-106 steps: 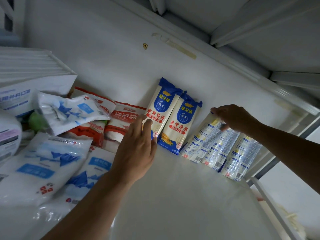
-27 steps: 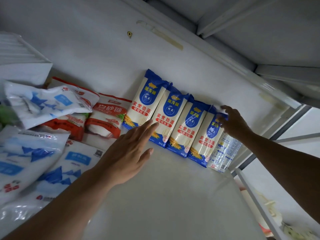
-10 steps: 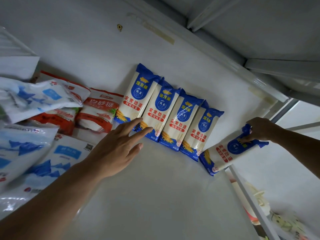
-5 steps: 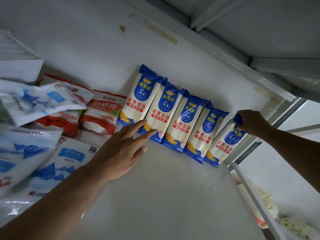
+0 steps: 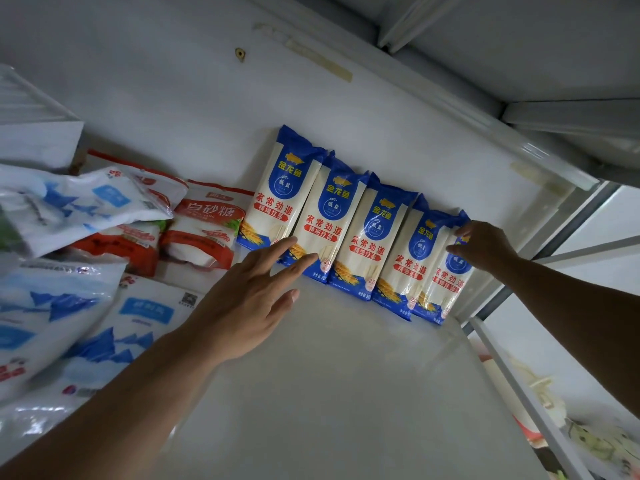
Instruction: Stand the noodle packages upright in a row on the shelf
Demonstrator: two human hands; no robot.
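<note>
Several blue-and-white noodle packages stand upright side by side against the back wall of the white shelf, from the leftmost package to the rightmost package. My right hand grips the top of the rightmost package, which leans against its neighbour at the shelf's right end. My left hand is open and flat. Its fingertips touch the lower part of the second package from the left.
Red-and-white sugar bags lie left of the row. Blue-and-white bags are piled further left and in front. A white box sits at the far left. A metal shelf post bounds the right end.
My right hand brought another noodle package in from the right and stood it upright at the end of the row. My left hand stayed at the row's base.
</note>
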